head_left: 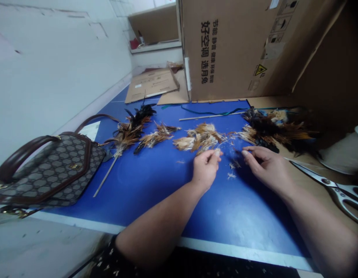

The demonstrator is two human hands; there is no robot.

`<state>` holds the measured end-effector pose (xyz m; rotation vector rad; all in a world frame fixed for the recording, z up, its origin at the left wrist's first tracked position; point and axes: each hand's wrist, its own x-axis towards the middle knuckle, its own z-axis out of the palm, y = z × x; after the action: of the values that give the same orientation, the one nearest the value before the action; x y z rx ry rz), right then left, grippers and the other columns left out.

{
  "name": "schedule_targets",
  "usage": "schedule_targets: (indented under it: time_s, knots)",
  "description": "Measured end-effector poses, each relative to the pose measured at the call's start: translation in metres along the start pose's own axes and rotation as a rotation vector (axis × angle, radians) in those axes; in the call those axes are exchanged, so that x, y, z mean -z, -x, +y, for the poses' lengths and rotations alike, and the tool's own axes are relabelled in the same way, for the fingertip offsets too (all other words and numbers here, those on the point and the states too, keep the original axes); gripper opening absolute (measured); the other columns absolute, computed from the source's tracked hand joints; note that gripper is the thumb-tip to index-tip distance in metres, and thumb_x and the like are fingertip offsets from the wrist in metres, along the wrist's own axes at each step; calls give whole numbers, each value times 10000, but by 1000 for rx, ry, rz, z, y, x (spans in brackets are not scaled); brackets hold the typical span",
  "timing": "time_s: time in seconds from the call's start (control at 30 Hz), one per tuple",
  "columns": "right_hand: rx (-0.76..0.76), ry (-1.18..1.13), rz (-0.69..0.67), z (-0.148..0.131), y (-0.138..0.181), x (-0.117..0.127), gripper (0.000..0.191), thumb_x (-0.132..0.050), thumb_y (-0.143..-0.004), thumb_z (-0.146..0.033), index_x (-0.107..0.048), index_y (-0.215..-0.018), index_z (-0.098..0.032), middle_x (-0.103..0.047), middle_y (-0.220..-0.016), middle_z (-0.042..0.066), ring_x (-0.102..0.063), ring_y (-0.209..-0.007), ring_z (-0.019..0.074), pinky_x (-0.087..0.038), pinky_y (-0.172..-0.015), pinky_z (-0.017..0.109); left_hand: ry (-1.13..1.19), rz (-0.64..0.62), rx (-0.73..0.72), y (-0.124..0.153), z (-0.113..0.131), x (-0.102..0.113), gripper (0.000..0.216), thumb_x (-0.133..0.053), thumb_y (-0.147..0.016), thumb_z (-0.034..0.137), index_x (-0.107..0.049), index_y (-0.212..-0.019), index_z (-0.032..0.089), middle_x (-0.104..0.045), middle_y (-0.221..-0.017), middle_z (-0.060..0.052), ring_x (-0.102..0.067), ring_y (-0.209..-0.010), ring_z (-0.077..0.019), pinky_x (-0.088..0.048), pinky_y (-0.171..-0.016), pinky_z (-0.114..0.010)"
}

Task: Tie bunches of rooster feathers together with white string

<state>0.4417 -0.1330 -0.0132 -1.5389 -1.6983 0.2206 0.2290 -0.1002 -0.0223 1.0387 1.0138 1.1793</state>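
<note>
My left hand [206, 168] is closed in a pinch just in front of a loose pile of tan and brown feathers [200, 137]. A thin pale feather quill [223, 142] runs up from its fingertips. To its right, my right hand [267, 166] has thumb and forefinger pressed together. A small dark wisp shows at those fingertips, too blurred to name. Between the hands, bits of fluff [231, 175] lie on the blue tabletop [158, 193]. Beyond my right hand is a heap of dark and brown feathers [274, 127].
At left, a feather bundle on a stick [128, 133] lies beside a patterned handbag [54, 170]. A smaller feather bunch [155, 137], a thin stick [208, 116] and green ribbon [225, 113] lie farther back. Scissors [326, 181] rest at right. A large cardboard box [231, 50] stands behind.
</note>
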Motion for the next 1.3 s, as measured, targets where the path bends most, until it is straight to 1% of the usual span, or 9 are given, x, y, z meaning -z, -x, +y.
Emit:
schedule_targets:
  time_s: [0.13,0.23,0.4,0.53,0.8,0.93,1.1,1.2,1.3]
  knots:
    - [-19,217,10,10,-6,11,393,-658,-974,-370,-708,-1309,-172,-743,-1225,165,-719,-732,232,-608,-862,452,-3,-31,-4,1,-4,1,408,-744,-901,547,-789,-972,149,-645,-744,-10,-480,-551,-75,-343,-511,-219]
    - [-72,498,-41,21,-13,32,376,-648,-972,-360,-734,-1280,-161,-720,-1250,185,-722,-807,257,-583,-816,417,-7,-43,-12,1,-7,2,413,-733,-911,555,-787,-964,148,-629,-709,-7,-480,-552,-81,-346,-514,-219]
    - [-128,853,-141,41,-22,63,320,-600,-992,-311,-813,-1151,-132,-749,-1037,191,-708,-954,329,-535,-782,403,8,-44,-7,2,-6,1,418,-751,-893,563,-790,-978,155,-648,-742,-14,-488,-555,-78,-342,-511,-217]
    - [-58,728,-124,47,-22,57,244,-621,-989,-285,-835,-1027,-173,-749,-995,150,-693,-944,289,-536,-817,380,21,-40,-11,3,-5,1,419,-752,-895,553,-790,-999,149,-655,-766,-17,-499,-557,-74,-341,-505,-213]
    - [-1,666,-181,47,-20,32,210,-614,-955,-237,-812,-940,-169,-712,-924,161,-664,-886,318,-527,-801,423,28,-45,-22,4,-2,-1,447,-757,-883,586,-785,-981,151,-640,-743,-9,-492,-554,-76,-343,-504,-215]
    - [76,614,-149,37,-21,31,182,-601,-933,-266,-739,-837,-195,-687,-873,148,-653,-872,326,-526,-823,442,18,-64,-21,4,-4,-1,433,-742,-901,574,-784,-986,151,-656,-747,-17,-494,-557,-80,-355,-512,-216]
    - [102,442,-100,17,-16,24,133,-550,-969,-262,-655,-892,-230,-719,-835,104,-680,-782,277,-521,-783,399,-48,-142,-57,11,1,-1,407,-693,-962,543,-796,-1014,153,-604,-632,3,-475,-539,-90,-375,-525,-220]
    - [69,298,-116,3,-10,23,112,-532,-1018,-299,-617,-966,-247,-709,-804,71,-651,-674,236,-481,-650,351,-95,-176,-157,18,6,-2,351,-680,-986,494,-794,-989,163,-756,-912,-85,-536,-562,-88,-434,-541,-238]
    - [141,218,-165,-11,-2,24,79,-540,-1032,-301,-591,-988,-259,-706,-820,55,-638,-663,214,-465,-635,332,-151,-208,-276,24,11,-3,305,-645,-1016,437,-787,-931,181,-730,-1326,-157,-622,-644,-105,-502,-584,-269]
